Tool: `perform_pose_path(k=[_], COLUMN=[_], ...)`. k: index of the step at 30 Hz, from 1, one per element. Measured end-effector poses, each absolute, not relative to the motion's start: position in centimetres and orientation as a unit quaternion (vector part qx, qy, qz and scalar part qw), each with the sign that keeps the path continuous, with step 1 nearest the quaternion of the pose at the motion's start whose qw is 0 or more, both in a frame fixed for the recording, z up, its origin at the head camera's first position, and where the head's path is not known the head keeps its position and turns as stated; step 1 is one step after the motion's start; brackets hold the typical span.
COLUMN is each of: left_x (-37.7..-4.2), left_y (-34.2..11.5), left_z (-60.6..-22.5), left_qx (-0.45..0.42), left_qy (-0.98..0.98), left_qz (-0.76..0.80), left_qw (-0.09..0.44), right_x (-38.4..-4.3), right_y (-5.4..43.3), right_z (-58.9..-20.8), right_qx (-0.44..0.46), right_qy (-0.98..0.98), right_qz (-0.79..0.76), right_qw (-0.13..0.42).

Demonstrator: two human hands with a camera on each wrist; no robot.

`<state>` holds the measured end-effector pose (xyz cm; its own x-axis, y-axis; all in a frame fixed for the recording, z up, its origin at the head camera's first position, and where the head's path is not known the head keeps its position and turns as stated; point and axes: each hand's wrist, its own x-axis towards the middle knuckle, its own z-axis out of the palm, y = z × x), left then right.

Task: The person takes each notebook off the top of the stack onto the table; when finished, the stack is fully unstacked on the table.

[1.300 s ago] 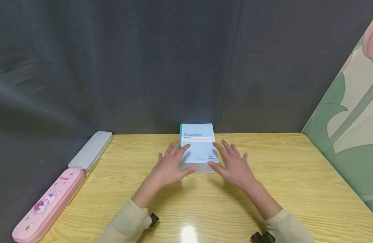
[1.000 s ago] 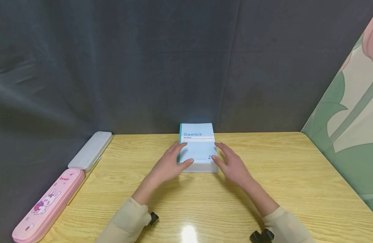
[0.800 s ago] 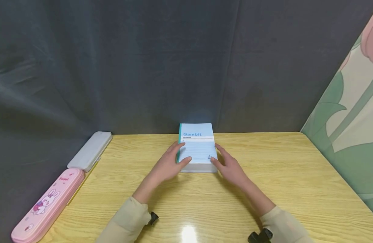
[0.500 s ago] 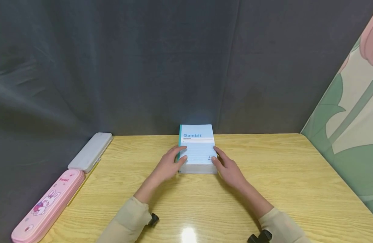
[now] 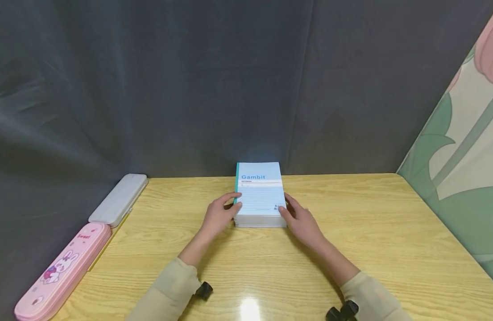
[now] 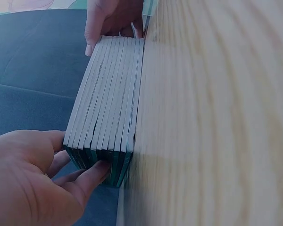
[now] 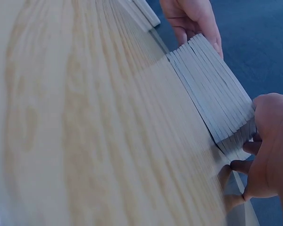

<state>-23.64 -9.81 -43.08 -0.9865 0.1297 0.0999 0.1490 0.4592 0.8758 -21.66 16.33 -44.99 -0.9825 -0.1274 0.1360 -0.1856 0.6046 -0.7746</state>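
A thick stack of notebooks (image 5: 261, 196) lies at the back middle of the table, its top cover pale blue and printed "Gambit", with teal spines on the left. My left hand (image 5: 217, 217) is at the spine side, its thumb (image 6: 92, 179) against the spines and a forefinger at the top cover's edge. On the opposite side, my right hand (image 5: 305, 226) has its thumb at the front right corner and other fingers along the side. Page edges (image 7: 212, 89) face me, nearly even. Both hands touch the stack without wrapping around it.
Along the table's left edge lie a pink pencil case (image 5: 63, 272) with a rabbit print and a pale grey case (image 5: 118, 199). A thin yellow stick (image 5: 109, 243) lies beside them. A dark curtain (image 5: 214, 89) hangs behind the wooden table (image 5: 246, 267).
My hands have come down from over the stack to its two sides. The left hand has drawn leftward off the cover, and the notebooks' front edges show more fully.
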Motion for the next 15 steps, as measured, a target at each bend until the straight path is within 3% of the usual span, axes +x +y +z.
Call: perform_pose_path(k=[15], left_x=[-23.7], left_y=[-9.93], left_z=[-43.03], left_qx=[-0.079], left_qy=[-0.845], left_qz=[-0.529], left_qw=[0.007], right_x=[-21.62], right_y=[16.4], right_z=[-45.01], right_qx=[0.096], right_qy=[-0.898], right_qz=[0.429], right_qw=[0.028])
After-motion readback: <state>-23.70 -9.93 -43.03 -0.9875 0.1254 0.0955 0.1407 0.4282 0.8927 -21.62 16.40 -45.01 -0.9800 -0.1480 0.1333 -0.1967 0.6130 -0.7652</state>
